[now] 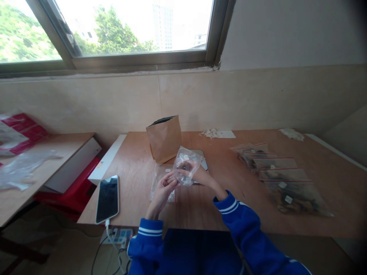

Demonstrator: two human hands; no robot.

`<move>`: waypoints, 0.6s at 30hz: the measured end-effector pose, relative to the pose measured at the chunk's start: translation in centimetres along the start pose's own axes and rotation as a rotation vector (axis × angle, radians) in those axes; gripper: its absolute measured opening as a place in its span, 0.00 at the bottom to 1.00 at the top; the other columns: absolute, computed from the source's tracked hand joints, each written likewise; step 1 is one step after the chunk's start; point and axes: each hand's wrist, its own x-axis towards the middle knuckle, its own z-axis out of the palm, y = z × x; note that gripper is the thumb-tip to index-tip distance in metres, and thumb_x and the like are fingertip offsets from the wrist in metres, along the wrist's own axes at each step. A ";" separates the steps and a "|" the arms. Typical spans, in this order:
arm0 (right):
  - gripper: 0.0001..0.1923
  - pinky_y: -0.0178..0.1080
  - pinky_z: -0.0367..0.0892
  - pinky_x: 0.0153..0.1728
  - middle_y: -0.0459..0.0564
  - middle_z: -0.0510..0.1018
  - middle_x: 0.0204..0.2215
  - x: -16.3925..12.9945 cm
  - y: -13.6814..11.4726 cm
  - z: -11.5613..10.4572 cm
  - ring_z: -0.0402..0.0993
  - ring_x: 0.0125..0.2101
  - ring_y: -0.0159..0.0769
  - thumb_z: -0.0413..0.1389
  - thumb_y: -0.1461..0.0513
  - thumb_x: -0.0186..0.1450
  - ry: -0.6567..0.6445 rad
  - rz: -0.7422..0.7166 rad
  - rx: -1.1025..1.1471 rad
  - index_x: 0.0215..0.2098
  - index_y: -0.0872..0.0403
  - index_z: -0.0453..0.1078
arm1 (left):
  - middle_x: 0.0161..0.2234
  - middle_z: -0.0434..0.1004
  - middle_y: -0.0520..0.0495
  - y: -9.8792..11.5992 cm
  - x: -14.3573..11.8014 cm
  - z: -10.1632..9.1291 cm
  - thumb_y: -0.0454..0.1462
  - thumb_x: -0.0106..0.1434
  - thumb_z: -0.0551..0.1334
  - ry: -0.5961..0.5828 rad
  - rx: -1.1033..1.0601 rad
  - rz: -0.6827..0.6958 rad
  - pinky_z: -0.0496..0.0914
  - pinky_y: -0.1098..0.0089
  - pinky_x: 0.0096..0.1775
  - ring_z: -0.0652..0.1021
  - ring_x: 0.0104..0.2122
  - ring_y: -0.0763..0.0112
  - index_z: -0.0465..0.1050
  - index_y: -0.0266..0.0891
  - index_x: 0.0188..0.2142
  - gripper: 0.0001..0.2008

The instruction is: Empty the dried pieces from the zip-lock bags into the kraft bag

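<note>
A small clear plastic bag is held up between my two hands over the middle of the table. My left hand pinches its lower left edge, fingers closed. My right hand comes in from the right, its fingers seen through the clear plastic; whether they are inside the bag or behind it I cannot make out. Under my left hand lies another clear plastic bag, flat on the wood. Just behind my hands stands an upright brown paper pouch, open at the top. A flat light-coloured object is partly hidden by my right hand.
Several filled zip bags with red seal lines overlap on the right of the table. A phone on a white cable lies front left. A whitish heap sits by the wall. A red stool stands between the tables.
</note>
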 end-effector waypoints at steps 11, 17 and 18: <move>0.16 0.44 0.70 0.43 0.52 0.80 0.36 -1.2 -1.6 -0.4 0.76 0.38 0.41 0.63 0.52 0.59 -0.059 0.045 0.017 0.36 0.57 0.75 | 0.36 0.82 0.42 0.3 0.1 0.2 0.43 0.49 0.75 0.290 0.124 0.189 0.73 0.65 0.41 0.80 0.37 0.64 0.80 0.34 0.38 0.20; 0.15 0.44 0.69 0.44 0.52 0.82 0.37 -0.8 -0.6 0.5 0.77 0.40 0.42 0.65 0.54 0.56 -0.028 0.085 0.083 0.37 0.56 0.77 | 0.32 0.81 0.45 0.5 -0.2 0.7 0.42 0.51 0.73 0.414 0.207 0.283 0.72 0.64 0.41 0.80 0.34 0.64 0.79 0.34 0.39 0.18; 0.16 0.44 0.69 0.44 0.52 0.82 0.36 -0.8 -0.5 0.7 0.77 0.39 0.42 0.65 0.54 0.56 -0.033 0.087 0.090 0.37 0.56 0.77 | 0.31 0.81 0.45 0.5 -0.3 0.8 0.42 0.52 0.72 0.436 0.228 0.294 0.72 0.65 0.41 0.80 0.33 0.64 0.79 0.34 0.39 0.17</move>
